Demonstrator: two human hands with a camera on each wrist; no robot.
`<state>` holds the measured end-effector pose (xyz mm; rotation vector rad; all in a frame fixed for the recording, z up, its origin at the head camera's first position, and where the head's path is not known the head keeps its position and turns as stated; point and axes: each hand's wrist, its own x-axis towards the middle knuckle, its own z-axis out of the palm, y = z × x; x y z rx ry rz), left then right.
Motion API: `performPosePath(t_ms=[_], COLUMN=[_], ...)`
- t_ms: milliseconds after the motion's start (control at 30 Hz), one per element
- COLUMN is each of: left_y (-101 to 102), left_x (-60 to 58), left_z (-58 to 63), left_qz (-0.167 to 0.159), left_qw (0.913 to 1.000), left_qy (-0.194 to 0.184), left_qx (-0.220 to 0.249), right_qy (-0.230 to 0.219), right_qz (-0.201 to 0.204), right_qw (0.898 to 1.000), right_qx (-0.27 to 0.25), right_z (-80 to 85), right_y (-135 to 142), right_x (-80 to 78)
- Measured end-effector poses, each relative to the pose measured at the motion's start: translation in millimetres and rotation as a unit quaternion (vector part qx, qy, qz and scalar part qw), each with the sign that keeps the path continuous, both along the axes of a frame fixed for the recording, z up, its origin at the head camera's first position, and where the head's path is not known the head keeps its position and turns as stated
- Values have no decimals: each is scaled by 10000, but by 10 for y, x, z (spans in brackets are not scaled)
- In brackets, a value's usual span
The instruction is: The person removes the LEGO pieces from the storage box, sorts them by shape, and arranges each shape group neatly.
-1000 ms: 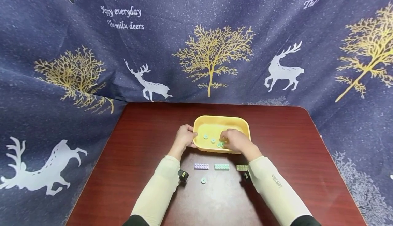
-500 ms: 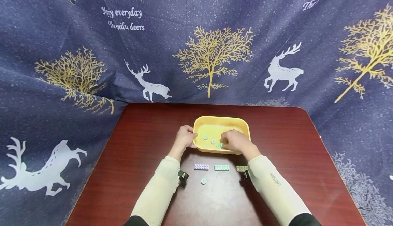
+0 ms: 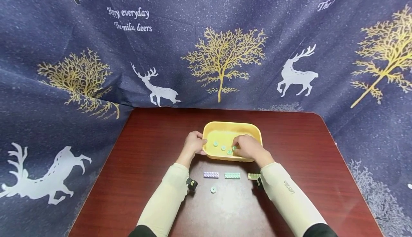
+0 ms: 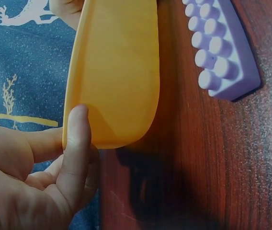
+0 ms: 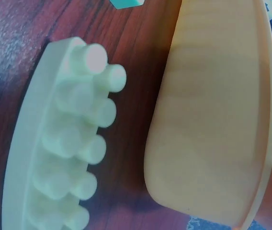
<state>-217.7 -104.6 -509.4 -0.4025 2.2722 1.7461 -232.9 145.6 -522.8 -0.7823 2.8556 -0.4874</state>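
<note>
A yellow plastic bin [image 3: 231,124] stands on the table, several small mint-green round pieces [image 3: 223,148] lying on its floor. At the bin's left end my left hand [image 3: 194,143] grips the rim; the left wrist view shows fingers and thumb [image 4: 76,143] curled about the bin's corner [image 4: 119,96]. My right hand [image 3: 247,147] reaches inside at the right and pinches one mint-green round piece [image 3: 234,148] between its fingertips. From the right wrist view the bin wall [image 5: 212,110] hides most of this hand.
In front of the bin lie a purple toy brick [image 3: 211,175], a mint-green toy brick [image 3: 232,175] and a pale yellow-green toy brick [image 3: 253,176], the last partly behind the right sleeve. Nearer sits another mint-green round piece [image 3: 213,189]. A deer-print cloth [image 3: 193,83] hangs behind the table.
My right hand has shifted slightly up and right inside the bin, and the mint-green round piece at its fingertips has moved with it, away from its neighbour. The left hand stays put.
</note>
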Motion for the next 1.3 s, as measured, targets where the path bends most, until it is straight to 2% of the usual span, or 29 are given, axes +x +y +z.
performPosePath(t_ms=[333,700,1000,1300], left_y=[-7,-7,14,36], left_x=[-34,-1,31,21], left_z=[-17,-50,-9,10], left_qz=[15,23,34,47], left_qw=[9999,9999,10000,10000], left_qy=[-114,-135,-74,-46], left_qx=[82,-95,27,67], right_qy=[317,825,969,1053], right_qz=[-36,189,-58,-122], right_qw=[9993,9952,9935,9914], right_qx=[-197,-492,-593,-764], right_z=[50,67,114,173], right_y=[40,70,5,-37], right_x=[39,155,295,443])
